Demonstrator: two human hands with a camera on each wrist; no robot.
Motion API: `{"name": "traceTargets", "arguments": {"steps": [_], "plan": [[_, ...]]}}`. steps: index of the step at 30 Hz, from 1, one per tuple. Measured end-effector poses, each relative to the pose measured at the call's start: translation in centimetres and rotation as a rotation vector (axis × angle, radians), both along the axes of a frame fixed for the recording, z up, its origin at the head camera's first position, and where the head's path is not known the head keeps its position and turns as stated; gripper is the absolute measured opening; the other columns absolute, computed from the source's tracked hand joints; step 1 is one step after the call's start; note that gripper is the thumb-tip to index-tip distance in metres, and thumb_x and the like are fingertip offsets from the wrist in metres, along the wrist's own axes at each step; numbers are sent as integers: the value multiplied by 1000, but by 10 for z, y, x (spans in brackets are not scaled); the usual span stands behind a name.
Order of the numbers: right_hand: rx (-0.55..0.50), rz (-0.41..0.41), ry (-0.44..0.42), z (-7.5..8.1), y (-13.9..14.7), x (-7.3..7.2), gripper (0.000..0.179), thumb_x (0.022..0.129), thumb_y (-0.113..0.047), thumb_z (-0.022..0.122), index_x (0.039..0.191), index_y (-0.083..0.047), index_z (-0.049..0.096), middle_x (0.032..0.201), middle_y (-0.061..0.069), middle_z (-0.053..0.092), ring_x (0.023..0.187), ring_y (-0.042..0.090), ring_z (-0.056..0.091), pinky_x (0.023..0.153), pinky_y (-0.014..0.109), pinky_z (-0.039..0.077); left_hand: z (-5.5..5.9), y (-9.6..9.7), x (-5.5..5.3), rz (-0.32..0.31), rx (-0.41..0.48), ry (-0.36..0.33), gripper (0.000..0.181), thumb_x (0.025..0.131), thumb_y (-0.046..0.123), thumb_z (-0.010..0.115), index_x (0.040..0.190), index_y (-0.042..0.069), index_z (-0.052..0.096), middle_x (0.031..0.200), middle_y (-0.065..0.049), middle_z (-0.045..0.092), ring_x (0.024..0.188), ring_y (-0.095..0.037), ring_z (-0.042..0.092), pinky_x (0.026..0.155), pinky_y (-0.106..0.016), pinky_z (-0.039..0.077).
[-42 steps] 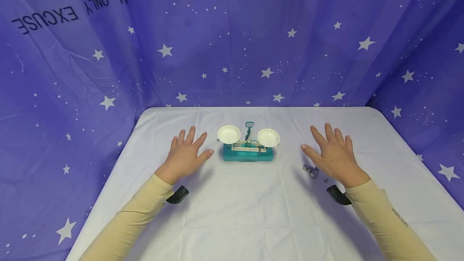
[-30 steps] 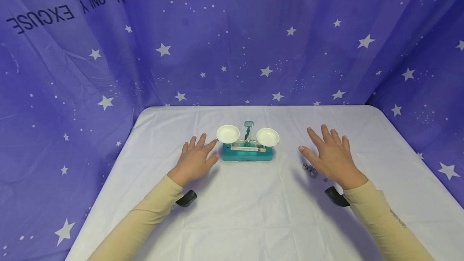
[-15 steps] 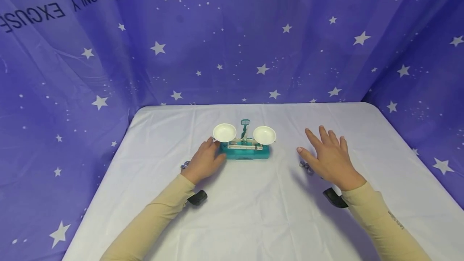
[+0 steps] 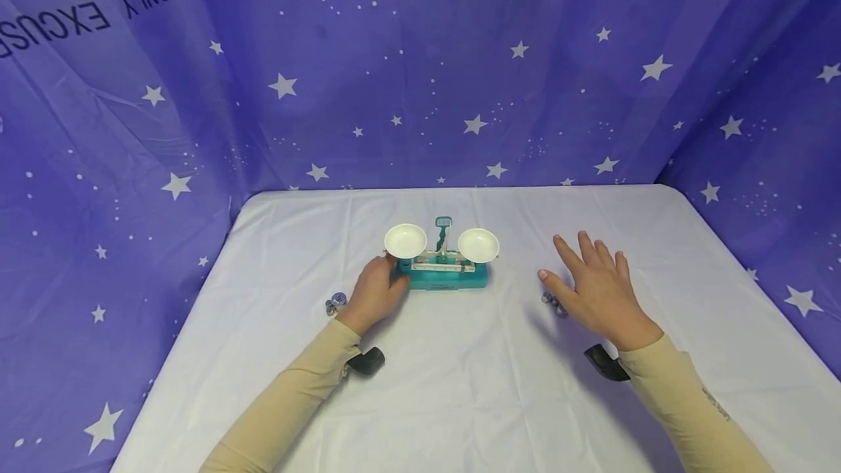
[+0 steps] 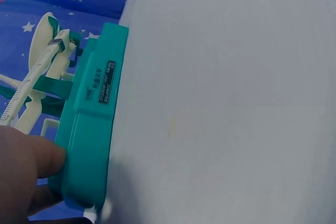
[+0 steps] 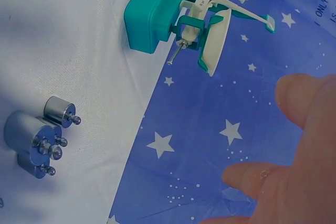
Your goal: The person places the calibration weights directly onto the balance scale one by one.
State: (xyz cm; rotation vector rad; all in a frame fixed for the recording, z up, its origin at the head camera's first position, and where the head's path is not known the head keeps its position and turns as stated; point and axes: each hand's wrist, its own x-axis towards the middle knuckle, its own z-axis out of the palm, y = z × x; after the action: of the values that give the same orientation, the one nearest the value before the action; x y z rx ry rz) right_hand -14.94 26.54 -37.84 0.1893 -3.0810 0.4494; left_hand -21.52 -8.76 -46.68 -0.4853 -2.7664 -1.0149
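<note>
A small teal balance scale (image 4: 450, 279) with two white pans stands on the table. My left hand (image 4: 374, 292) grips the left end of its base. The thumb (image 5: 50, 157) lies along the base's front in the left wrist view, while the other fingers go round behind, mostly hidden. Over the table to the right, my right hand (image 4: 601, 294) hovers with its fingers spread and holds nothing. Several shiny metal weights (image 6: 31, 137) with knobs stand near it, partly covered by the hand in the head view.
Another small cluster of metal weights (image 4: 336, 303) sits left of my left wrist. White cloth covers the table (image 4: 453, 385). A purple curtain (image 4: 394, 79) with white stars hangs behind and at both sides.
My left hand has moved right to the scale's left end, and its spread fingers have curled round the base. The left weights have come into sight. My right hand has hardly moved.
</note>
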Motion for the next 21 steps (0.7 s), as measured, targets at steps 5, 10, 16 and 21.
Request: {"name": "traceTargets", "arguments": {"steps": [5, 10, 16, 21], "plan": [[-2, 3, 10, -1, 0, 0, 77, 102, -60, 42, 159, -8, 32, 162, 39, 18, 147, 64, 17, 114, 80, 7, -4, 2, 0, 33, 43, 1, 41, 90, 16, 64, 127, -2, 63, 112, -23, 71, 102, -38, 63, 91, -54, 53], [-8, 2, 16, -3, 0, -1, 77, 102, -60, 42, 159, -8, 33, 162, 39, 18, 147, 64, 17, 114, 80, 7, -9, 2, 0, 54, 81, 17, 43, 90, 17, 65, 129, -1, 63, 123, -23, 71, 114, -42, 63, 101, -56, 50], [-13, -1, 15, -3, 0, -1, 77, 103, -59, 42, 158, -7, 34, 161, 40, 19, 146, 64, 18, 114, 80, 8, -16, 2, -1, 64, 136, 61, 40, 89, 15, 65, 125, -2, 66, 123, -22, 71, 117, -43, 63, 106, -56, 48], [-32, -8, 3, -6, 0, -1, 77, 103, -59, 42, 158, -6, 34, 161, 40, 19, 146, 65, 18, 114, 80, 8, -21, 2, -3, 72, 186, 94, 35, 88, 14, 65, 119, -2, 68, 120, -22, 72, 119, -42, 63, 112, -55, 44]]}}
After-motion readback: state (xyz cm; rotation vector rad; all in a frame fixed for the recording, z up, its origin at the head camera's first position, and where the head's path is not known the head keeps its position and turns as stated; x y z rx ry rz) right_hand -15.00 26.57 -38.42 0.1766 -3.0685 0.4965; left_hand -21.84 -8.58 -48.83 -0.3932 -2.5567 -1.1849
